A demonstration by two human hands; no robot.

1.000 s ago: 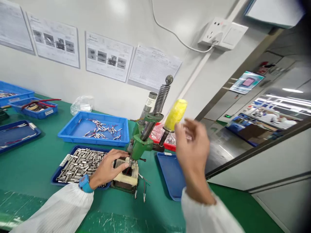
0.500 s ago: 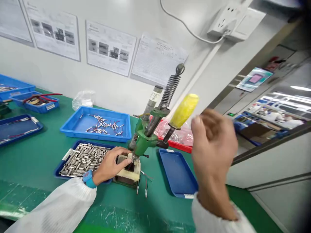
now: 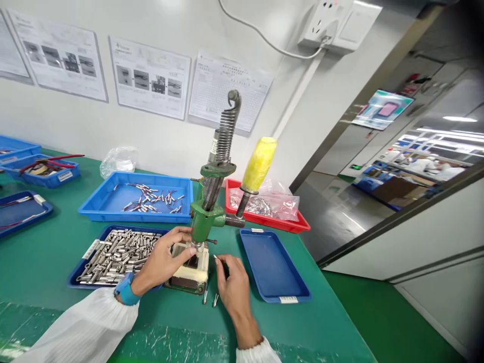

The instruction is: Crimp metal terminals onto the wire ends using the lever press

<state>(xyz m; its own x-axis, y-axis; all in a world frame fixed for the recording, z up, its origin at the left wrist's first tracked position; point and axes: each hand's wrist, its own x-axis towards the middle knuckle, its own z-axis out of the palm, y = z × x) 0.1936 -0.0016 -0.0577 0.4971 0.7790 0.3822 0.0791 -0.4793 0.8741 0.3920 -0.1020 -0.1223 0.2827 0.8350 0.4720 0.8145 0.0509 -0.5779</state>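
Observation:
A green hand press (image 3: 204,214) with a coil spring and a yellow-wrapped lever handle (image 3: 259,164) stands on the bench. At its base block (image 3: 189,275), my left hand (image 3: 162,259) has its thumb and fingers closed in under the ram; whatever they hold is hidden. Just right of the block, my right hand (image 3: 235,287) pinches a thin wire lead (image 3: 215,257) by its pale end. Metal-tipped lead ends (image 3: 215,300) lie below, by the block's front corner, partly covered by the right hand.
Left of the press, a dark blue tray (image 3: 85,262) holds many metal sleeves. Behind it, a blue tray (image 3: 98,204) carries short wired pieces. A shallow blue tray (image 3: 272,264) lies right, with a red tray (image 3: 302,222) of bagged parts behind. More trays stand far left.
My right hand has come down from beside the yellow handle to the leads right of the base. My left hand stays at the press. The view has shifted slightly right.

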